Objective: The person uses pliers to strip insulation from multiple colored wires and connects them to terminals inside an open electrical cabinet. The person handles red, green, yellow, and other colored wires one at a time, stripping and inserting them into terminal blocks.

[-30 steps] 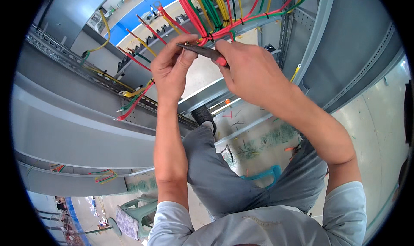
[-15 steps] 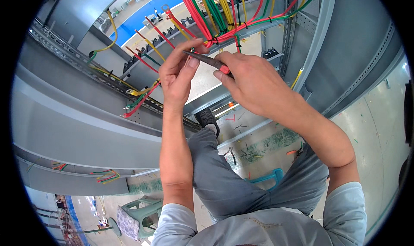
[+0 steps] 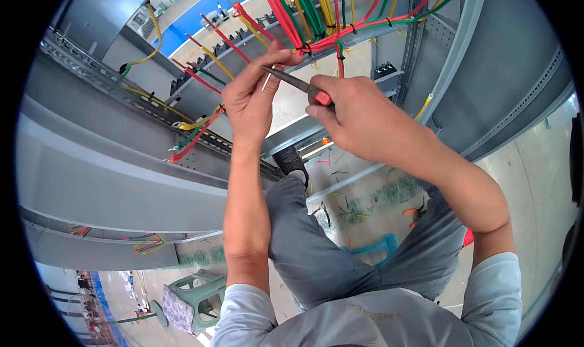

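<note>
Needle-nose pliers [image 3: 291,81] with dark tapered jaws and red grips sit in my right hand [image 3: 365,112], closed round the handles. Their tip points left, into the fingers of my left hand [image 3: 252,100]. That hand is closed, pinching a thin pale piece [image 3: 266,82] against which the jaws rest; whether it joins a wire is hidden by the fingers. Just beyond my hands, a tied bundle of red wires [image 3: 283,18], green wires [image 3: 311,15] and yellow wires [image 3: 322,6] comes down and bends to the right.
Grey cabinet panels [image 3: 121,189] enclose my work on both sides. Loose cut wires [image 3: 225,39] stick up at the left. On the floor lie wire scraps and orange-handled pliers [image 3: 415,213]. A blue plastic piece [image 3: 389,249] is between my legs; a green stool [image 3: 198,298] stands lower left.
The pliers and both hands stay close together, shifted slightly. My left thumb has moved, and more of the thin pale piece shows. The view has tilted a little.
</note>
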`<state>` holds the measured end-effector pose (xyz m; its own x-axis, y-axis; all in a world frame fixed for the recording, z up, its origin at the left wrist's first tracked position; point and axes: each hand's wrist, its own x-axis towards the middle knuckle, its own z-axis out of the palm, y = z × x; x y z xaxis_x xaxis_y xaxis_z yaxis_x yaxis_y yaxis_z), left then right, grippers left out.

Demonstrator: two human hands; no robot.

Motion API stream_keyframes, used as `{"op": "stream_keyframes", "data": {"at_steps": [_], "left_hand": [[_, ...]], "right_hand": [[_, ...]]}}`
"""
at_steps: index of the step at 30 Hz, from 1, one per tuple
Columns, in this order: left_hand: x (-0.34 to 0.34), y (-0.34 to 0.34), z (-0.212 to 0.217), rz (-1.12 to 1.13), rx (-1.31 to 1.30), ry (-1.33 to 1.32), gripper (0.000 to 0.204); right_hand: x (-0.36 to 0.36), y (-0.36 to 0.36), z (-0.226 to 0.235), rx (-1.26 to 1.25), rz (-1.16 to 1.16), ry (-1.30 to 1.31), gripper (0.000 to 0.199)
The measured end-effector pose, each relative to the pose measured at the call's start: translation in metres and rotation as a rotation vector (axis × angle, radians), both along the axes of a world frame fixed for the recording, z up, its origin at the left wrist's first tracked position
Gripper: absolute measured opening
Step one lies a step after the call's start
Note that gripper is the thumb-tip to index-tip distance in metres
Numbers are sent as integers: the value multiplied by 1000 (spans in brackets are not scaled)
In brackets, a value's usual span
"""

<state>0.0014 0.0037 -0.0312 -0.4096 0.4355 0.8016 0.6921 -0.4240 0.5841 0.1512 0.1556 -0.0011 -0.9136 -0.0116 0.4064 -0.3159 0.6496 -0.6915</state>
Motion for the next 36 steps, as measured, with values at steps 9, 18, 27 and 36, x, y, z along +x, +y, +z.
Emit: {"op": "stream_keyframes", "data": {"at_steps": [9,18,27,36], "left_hand": [[3,-5,-6,-7,88,21,29],[9,6,10,97,100,-77,30],[1,22,27,62,184,-121,33],[-4,29,35,45,193,-143,34]], "right_hand": [[-10,-3,8,-562,436,-629,21],[-18,6,10,-781,659,-652,30],[67,34,-90,-694,252,-817,51],[90,38,-109,-225,-13,-588,30]]}}
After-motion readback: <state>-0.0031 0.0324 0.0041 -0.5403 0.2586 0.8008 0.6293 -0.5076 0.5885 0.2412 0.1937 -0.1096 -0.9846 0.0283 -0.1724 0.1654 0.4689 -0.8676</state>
